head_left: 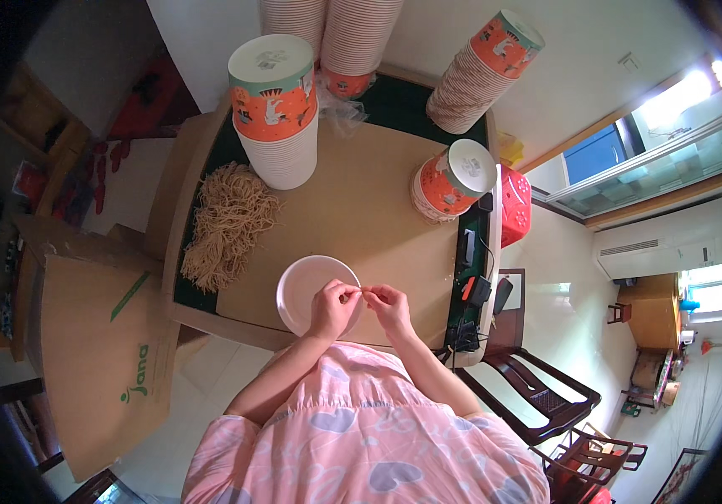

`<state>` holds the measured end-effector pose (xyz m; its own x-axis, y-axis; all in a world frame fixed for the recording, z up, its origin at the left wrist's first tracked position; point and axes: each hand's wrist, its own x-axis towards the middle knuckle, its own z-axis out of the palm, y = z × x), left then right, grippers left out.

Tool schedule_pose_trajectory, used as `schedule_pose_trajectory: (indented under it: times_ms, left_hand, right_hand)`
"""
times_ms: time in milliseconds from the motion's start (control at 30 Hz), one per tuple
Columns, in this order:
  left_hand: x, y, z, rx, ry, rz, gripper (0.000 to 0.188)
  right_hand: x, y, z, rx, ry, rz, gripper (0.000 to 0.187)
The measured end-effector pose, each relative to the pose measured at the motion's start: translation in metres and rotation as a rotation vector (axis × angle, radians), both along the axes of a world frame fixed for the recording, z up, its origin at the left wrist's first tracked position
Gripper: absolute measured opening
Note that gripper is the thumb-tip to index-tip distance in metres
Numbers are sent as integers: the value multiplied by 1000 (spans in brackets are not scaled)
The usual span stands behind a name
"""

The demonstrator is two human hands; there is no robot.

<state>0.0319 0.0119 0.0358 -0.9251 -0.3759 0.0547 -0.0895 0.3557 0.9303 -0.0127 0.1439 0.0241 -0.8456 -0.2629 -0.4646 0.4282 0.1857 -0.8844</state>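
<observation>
My left hand [335, 309] and my right hand [389, 308] meet close together near the table's front edge. Both are closed in a pinch, fingertips nearly touching. Whatever lies between the fingers is too small to make out. Partly beneath my left hand is a round white paper bowl [295, 286], its mouth facing up; the hand hides part of its inside. To the left lies a loose bundle of beige strings [228, 225]. Beyond it stands a tall stack of upside-down paper tubs [274, 109], white with an orange and green printed one on top.
More tub stacks [487, 71] stand at the back, and a shorter stack [453, 178] at the right. Chargers and cables [472, 294] line the right edge of the cardboard-covered table [353, 202]. A large carton [101, 353] stands at left, a dark wooden chair [537, 395] at right.
</observation>
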Motion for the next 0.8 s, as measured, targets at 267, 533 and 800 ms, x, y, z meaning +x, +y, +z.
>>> schedule_pose_trajectory:
  times_ms: [267,533,800]
  left_hand:
    - [-2,1,-9,80,-3,28,5]
    - [9,-16,-24,309,-145,27,4]
    - [18,-25,-34,474,-135,13,4]
  right_hand:
    - [4,0,1,-27,55,2,15]
    - [13,-12,16,228,470,218,19]
    - [8,-25,21,487,882,395,9]
